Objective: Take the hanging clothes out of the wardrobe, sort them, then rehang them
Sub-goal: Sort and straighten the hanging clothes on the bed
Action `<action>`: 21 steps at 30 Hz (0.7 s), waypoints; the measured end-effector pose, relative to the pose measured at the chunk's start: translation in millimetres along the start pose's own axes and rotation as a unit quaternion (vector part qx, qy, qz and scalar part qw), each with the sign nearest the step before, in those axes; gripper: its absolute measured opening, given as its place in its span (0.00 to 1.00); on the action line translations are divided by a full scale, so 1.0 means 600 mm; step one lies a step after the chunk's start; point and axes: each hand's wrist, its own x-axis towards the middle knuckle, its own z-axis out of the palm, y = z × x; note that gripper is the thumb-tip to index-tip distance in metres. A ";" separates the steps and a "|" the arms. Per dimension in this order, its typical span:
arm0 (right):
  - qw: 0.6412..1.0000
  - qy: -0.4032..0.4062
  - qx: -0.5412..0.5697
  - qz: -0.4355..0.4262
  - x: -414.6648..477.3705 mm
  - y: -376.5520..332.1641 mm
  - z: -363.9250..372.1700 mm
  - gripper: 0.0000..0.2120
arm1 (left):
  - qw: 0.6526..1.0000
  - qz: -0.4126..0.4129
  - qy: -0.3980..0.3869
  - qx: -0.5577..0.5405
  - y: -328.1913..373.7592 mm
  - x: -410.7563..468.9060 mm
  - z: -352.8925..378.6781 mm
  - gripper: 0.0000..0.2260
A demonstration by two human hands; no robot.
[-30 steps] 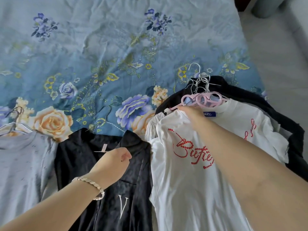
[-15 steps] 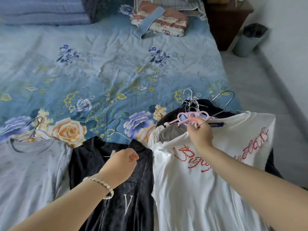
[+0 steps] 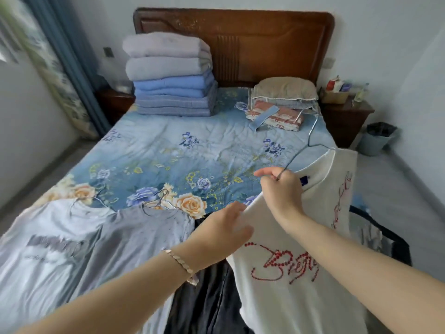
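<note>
My right hand (image 3: 281, 189) grips the wire hanger (image 3: 310, 138) of a white T-shirt with red beaded lettering (image 3: 289, 280) and holds it lifted above the bed's near right part. My left hand (image 3: 224, 231) is open, its straight fingers touching the shirt's left edge. A black garment (image 3: 207, 302) lies under my left forearm. Left of it lie a grey T-shirt (image 3: 134, 237) and a pale T-shirt with dark print (image 3: 48, 244), each on a wire hanger. More dark clothing (image 3: 385, 239) shows behind the white shirt on the right.
The bed with the blue floral sheet (image 3: 187, 145) has a stack of folded blankets (image 3: 168, 73) and pillows (image 3: 284, 97) at the wooden headboard (image 3: 265, 42). A nightstand (image 3: 346, 119) and a bin (image 3: 375, 138) stand at the right, curtains (image 3: 60, 63) at the left.
My right hand has lifted the white shirt on its hanger up off the pile and to the right. My left hand opened and moved from the black garment to the shirt. The view tilted up.
</note>
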 end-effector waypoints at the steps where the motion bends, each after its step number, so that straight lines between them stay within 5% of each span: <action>1: 1.000 -0.007 0.011 -0.018 -0.029 -0.038 0.012 0.16 | 0.999 0.004 0.025 0.021 0.009 -0.029 -0.024 0.04; 7: 0.971 -0.173 -0.040 -0.160 -0.196 -0.190 0.108 0.08 | 0.975 -0.039 0.205 0.076 -0.020 -0.214 -0.148 0.15; 11: 0.892 -0.326 -0.149 -0.275 -0.252 -0.245 0.148 0.22 | 0.953 -0.074 0.276 0.101 -0.096 -0.331 -0.209 0.11; 15: 0.917 -0.193 -0.094 -0.335 -0.255 -0.255 0.187 0.08 | 0.922 -0.115 0.348 0.123 -0.169 -0.431 -0.252 0.16; 17: 0.911 -0.149 -0.137 -0.360 -0.245 -0.258 0.214 0.21 | 0.912 -0.116 0.362 0.154 -0.198 -0.472 -0.276 0.16; 19: 0.887 -0.199 -0.190 -0.371 -0.227 -0.259 0.249 0.26 | 0.909 -0.100 0.366 0.173 -0.225 -0.507 -0.300 0.16; 21: 0.868 -0.302 -0.200 -0.339 -0.227 -0.272 0.278 0.15 | 0.907 -0.078 0.363 0.198 -0.250 -0.535 -0.326 0.20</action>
